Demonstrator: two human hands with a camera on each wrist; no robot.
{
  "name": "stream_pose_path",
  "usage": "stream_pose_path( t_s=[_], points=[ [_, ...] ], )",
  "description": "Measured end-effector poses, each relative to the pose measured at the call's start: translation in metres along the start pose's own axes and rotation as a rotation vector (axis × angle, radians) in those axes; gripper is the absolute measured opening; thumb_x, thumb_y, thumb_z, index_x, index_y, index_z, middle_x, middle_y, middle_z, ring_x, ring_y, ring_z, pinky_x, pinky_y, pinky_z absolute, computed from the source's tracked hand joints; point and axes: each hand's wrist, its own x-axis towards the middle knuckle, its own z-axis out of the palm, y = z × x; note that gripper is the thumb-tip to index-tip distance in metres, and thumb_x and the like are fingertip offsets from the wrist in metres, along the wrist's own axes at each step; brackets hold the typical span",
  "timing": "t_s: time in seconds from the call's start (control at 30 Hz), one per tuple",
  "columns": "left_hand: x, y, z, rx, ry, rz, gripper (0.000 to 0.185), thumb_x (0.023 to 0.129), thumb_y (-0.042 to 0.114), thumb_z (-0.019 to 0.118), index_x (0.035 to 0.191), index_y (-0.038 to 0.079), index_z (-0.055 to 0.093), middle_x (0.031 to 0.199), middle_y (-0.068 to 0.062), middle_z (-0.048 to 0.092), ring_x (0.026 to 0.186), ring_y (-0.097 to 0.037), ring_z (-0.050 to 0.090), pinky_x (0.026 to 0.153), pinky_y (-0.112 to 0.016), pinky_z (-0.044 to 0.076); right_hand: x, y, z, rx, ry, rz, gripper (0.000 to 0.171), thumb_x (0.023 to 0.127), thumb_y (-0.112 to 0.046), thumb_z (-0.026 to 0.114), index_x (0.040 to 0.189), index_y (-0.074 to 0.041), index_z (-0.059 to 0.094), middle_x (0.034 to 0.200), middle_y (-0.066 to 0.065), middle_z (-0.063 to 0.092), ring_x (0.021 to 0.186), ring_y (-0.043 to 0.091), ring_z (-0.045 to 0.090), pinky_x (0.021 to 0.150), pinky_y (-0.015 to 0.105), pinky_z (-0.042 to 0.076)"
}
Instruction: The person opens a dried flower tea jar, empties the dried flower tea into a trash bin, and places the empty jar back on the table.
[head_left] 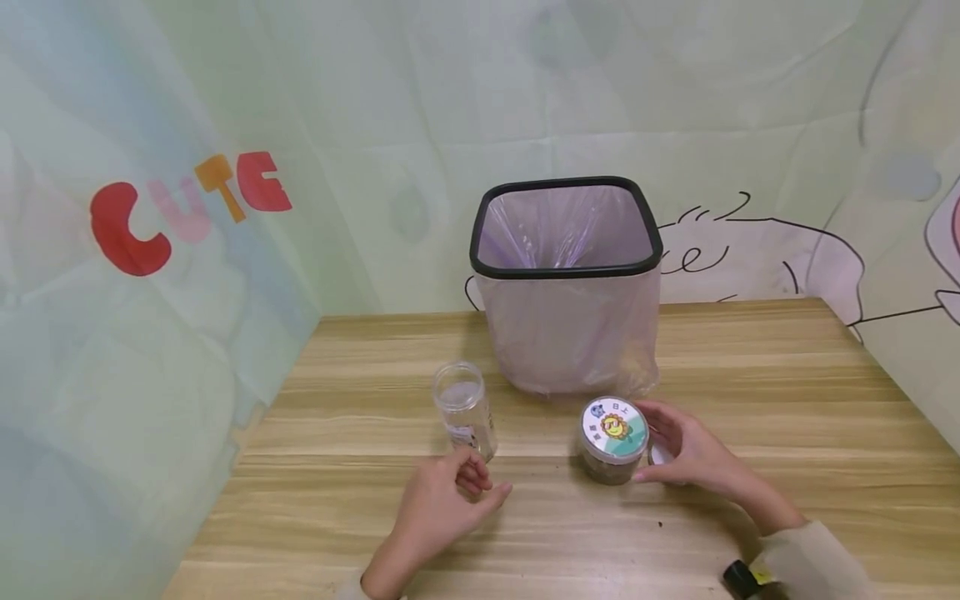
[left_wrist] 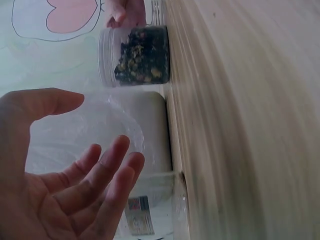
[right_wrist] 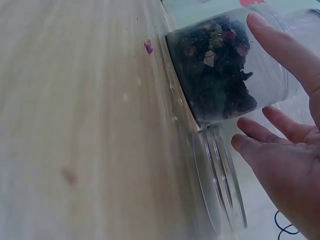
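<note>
My right hand (head_left: 686,450) is beside a round clear jar (head_left: 611,467), thumb and fingers spread at its right side. The jar has a lid with a sunflower label (head_left: 615,427) and, in the right wrist view, dark dried tea with flower bits (right_wrist: 215,70) inside. Next to the jar, partly behind that hand, lies a flat clear lid (right_wrist: 220,180). My left hand (head_left: 446,500), fingers loosely bent and holding nothing, hovers in front of a tall clear jar (head_left: 461,400) that stands uncovered. In the left wrist view a small label (left_wrist: 140,215) shows on this jar.
A bin (head_left: 570,333) with a black rim and a clear plastic liner stands behind the jars, near the back wall. A black-capped object (head_left: 741,579) lies beside the right sleeve (head_left: 810,558). Small crumbs, one a purple petal (right_wrist: 148,46), dot the wooden table (head_left: 570,533).
</note>
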Motion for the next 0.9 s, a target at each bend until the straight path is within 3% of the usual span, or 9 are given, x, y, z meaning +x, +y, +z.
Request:
stream_pose_path(
  t_s=[0.2, 0.43, 0.73, 0.9],
  points=[
    [0.003, 0.008, 0.009, -0.033, -0.06, 0.015, 0.031, 0.081, 0.038, 0.082, 0.087, 0.013, 0.066, 0.077, 0.006, 0.069, 0.069, -0.01, 0.067, 0.065, -0.026, 0.057, 0.003, 0.0, 0.004, -0.045, 0.005, 0.04, 0.097, 0.064, 0.0, 0.091, 0.141, 0.017, 0.035, 0.143, 0.038, 0.04, 0.124, -0.008, 0.044, 0.102, 0.014, 0.033],
    [0.009, 0.02, 0.021, -0.12, -0.118, 0.012, 0.044, 0.083, 0.039, 0.081, 0.109, 0.007, 0.067, 0.093, -0.005, 0.072, 0.081, -0.017, 0.069, 0.067, -0.028, 0.057, 0.007, 0.004, 0.008, -0.012, -0.009, 0.038, 0.099, 0.065, 0.001, 0.091, 0.142, 0.017, 0.032, 0.141, 0.037, 0.042, 0.124, -0.005, 0.047, 0.102, 0.016, 0.036],
    [0.027, 0.039, 0.033, -0.109, -0.121, 0.108, 0.053, 0.085, 0.038, 0.079, 0.126, 0.013, 0.058, 0.112, -0.005, 0.067, 0.097, -0.022, 0.067, 0.079, -0.029, 0.057, 0.013, 0.007, 0.012, -0.007, -0.021, 0.01, 0.1, 0.063, 0.003, 0.092, 0.142, 0.016, 0.033, 0.136, 0.035, 0.045, 0.12, 0.001, 0.052, 0.1, 0.019, 0.042],
    [0.041, 0.051, 0.039, -0.064, -0.141, 0.102, 0.062, 0.085, 0.047, 0.076, 0.134, 0.015, 0.054, 0.123, 0.0, 0.061, 0.11, -0.021, 0.06, 0.086, -0.03, 0.054, 0.015, 0.008, 0.013, -0.176, 0.005, 0.021, 0.101, 0.06, -0.01, 0.096, 0.141, 0.011, 0.04, 0.133, 0.025, 0.053, 0.119, 0.009, 0.053, 0.101, 0.02, 0.04]
  ],
)
